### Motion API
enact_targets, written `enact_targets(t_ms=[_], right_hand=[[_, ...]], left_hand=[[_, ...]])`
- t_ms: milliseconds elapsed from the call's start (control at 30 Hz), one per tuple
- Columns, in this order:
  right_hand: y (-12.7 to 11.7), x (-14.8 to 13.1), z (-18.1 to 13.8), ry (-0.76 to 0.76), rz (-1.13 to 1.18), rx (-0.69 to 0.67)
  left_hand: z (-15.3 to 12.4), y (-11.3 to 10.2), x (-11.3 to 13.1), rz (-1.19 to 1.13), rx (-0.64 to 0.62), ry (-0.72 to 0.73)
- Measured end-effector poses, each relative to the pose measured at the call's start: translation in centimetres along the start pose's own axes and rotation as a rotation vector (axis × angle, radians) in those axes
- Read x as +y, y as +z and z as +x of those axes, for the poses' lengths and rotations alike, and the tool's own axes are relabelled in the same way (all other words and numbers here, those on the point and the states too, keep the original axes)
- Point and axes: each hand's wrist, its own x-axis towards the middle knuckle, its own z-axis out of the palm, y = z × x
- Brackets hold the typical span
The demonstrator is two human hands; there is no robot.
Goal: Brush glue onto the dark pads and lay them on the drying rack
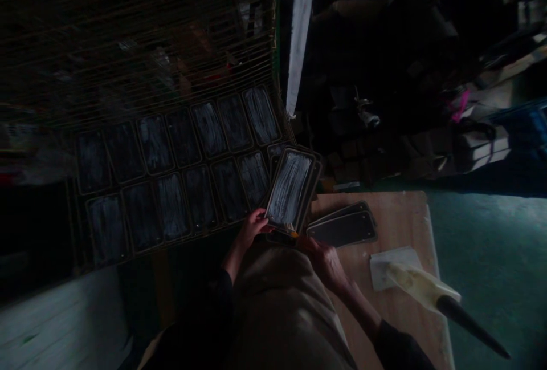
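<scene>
My left hand [253,227] is closed on the lower edge of a dark rectangular panel [289,188] streaked with white coating, which is tilted up over a small stack of like panels. My right hand [322,259] grips the same stack from below right, fingers curled at its bottom edge. Uncoated dark panels [343,226] lie on the wooden table [401,216] just right of my hands. To the left, a wire rack shelf [141,244] carries two rows of several coated panels [171,170].
A cream-bristled brush with a dark handle [440,299] lies on a white sheet [395,261] at the table's right. A white strip [301,28] hangs above. Dark clutter fills the far right; more wire shelves rise at upper left. Green floor shows at right.
</scene>
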Motion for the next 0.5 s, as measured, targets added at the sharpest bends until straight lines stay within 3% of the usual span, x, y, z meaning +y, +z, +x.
enact_targets(t_ms=[133,233,367,500], right_hand=[[-1.8,0.6,1.1,0.111,0.160,0.264],[-2.1,2.2,3.6,0.149,0.134,0.449],[0.3,5.0,6.6,0.198,-0.048,0.545],[4.5,7.1,8.9,0.026,-0.195,0.503]], left_hand=[[-1.6,0.2,1.3,-0.124,-0.057,0.015],[-2.6,0.4,2.9,-0.243,-0.129,0.030],[-3.2,1.0,5.4,-0.425,-0.160,0.135],[-3.0,1.8,8.7,-0.585,-0.264,0.252]])
